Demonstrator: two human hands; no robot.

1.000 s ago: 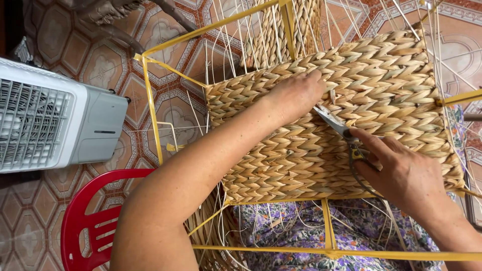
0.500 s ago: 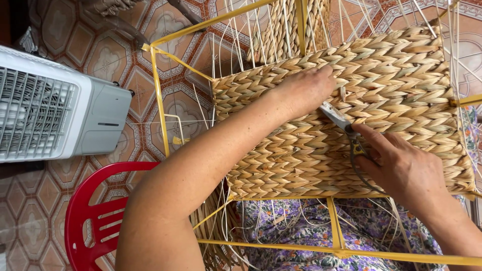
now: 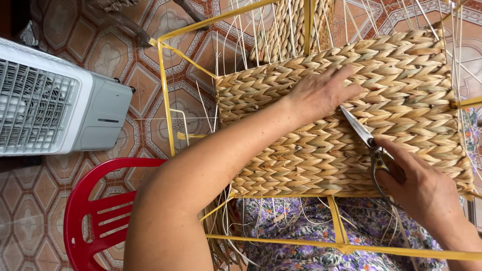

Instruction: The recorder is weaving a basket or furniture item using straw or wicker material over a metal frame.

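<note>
Left hand: my left hand (image 3: 321, 93) lies flat, fingers spread and gripping nothing, palm down on the one woven panel of pale braided straw (image 3: 401, 100).
Right hand: my right hand (image 3: 427, 193) is closed around the handles of one pair of metal scissors (image 3: 369, 143), fingers through the loops.
Scissors: the blades are nearly together, tip pointing up and left, just beside the fingertips of my left hand and lying against the weave.
Woven panel: one, stretched across the yellow metal wire frame (image 3: 165, 100), covering its upper face; a second braided stretch (image 3: 288, 30) rises on the far side of the frame.
Loose strands: many thin pale uprights (image 3: 236, 45) stick out beyond the woven edges; too many to count.
Beneath the frame: purple floral fabric (image 3: 301, 251) shows through the lower bars.
Floor: patterned terracotta tiles (image 3: 115, 55).
Nearby: one white and grey box-shaped fan unit (image 3: 55, 108) at left, one red plastic chair (image 3: 90, 216) below it, partly behind my left forearm.
</note>
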